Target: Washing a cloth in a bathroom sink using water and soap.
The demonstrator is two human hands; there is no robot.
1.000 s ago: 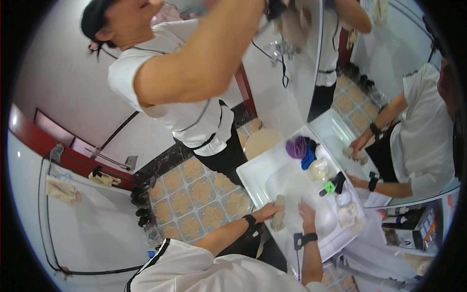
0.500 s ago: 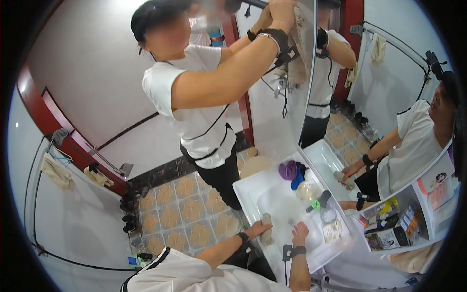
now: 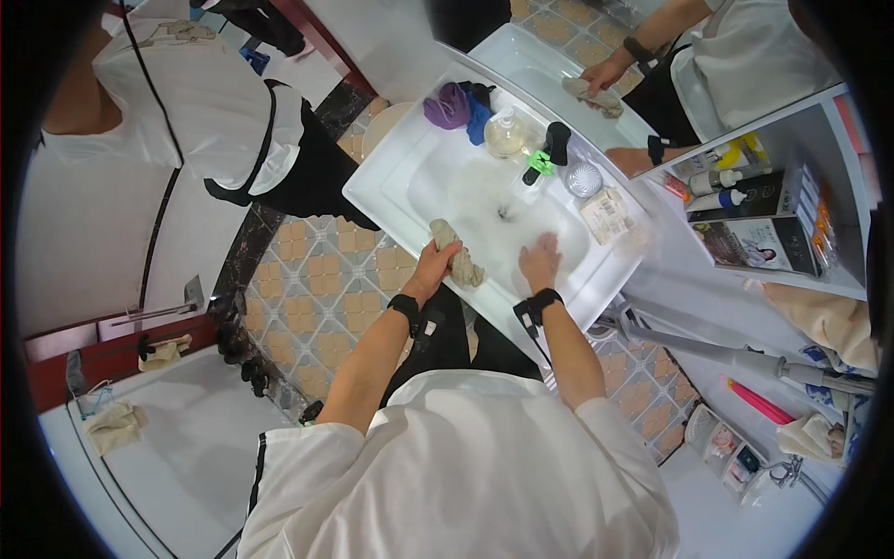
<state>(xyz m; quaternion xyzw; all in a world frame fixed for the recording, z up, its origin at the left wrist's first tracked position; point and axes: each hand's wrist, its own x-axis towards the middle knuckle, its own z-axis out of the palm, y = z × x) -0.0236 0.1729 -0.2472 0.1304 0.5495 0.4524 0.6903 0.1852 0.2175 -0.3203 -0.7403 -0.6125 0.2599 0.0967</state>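
My left hand [image 3: 432,268] is closed round a twisted beige cloth [image 3: 466,270] at the near left rim of the white washbasin [image 3: 396,219]. Inside the bowl, low on its right side, my right hand [image 3: 540,264] has its fingers spread and holds nothing. Cloudy, foamy-looking water [image 3: 484,191] lies around the drain; how deep it is I cannot tell. Behind the drain stands a tap [image 3: 556,144] with a black top and a bright green piece below it.
Purple cloth [image 3: 449,107], blue cloth [image 3: 477,121], a clear round bottle [image 3: 505,135], a ribbed round object [image 3: 584,180] and a pale packet [image 3: 607,216] line the basin's rim. An open shelf [image 3: 773,200] and mirror [image 3: 596,56] adjoin it. Another person [image 3: 200,93] stands left.
The view has tipped down and swung, so the basin sits higher and the other person's raised arms are out of sight. My left hand keeps the beige cloth; my right hand stays in the bowl.
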